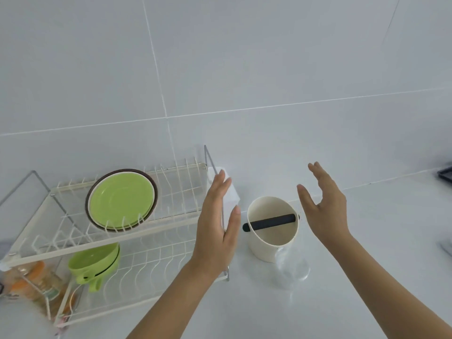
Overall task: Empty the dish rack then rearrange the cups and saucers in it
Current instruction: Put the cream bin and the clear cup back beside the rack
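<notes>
A cream two-tier wire dish rack (171,228) stands on the white counter at the left. Green saucers (122,198) lean upright in its upper tier, backed by a brown one. Green cups (94,261), stacked and tipped on their side, lie in the lower tier. My left hand (216,223) hovers open at the rack's right end, palm facing right, holding nothing. My right hand (325,204) is raised open to the right of it, fingers spread, above the counter.
A cream canister (272,238) with a black bar across its mouth stands between my hands. A clear glass (292,270) sits in front of it. An orange-labelled jar (34,282) is under the rack's left end. A tiled wall rises behind; a dark object (446,173) shows at far right.
</notes>
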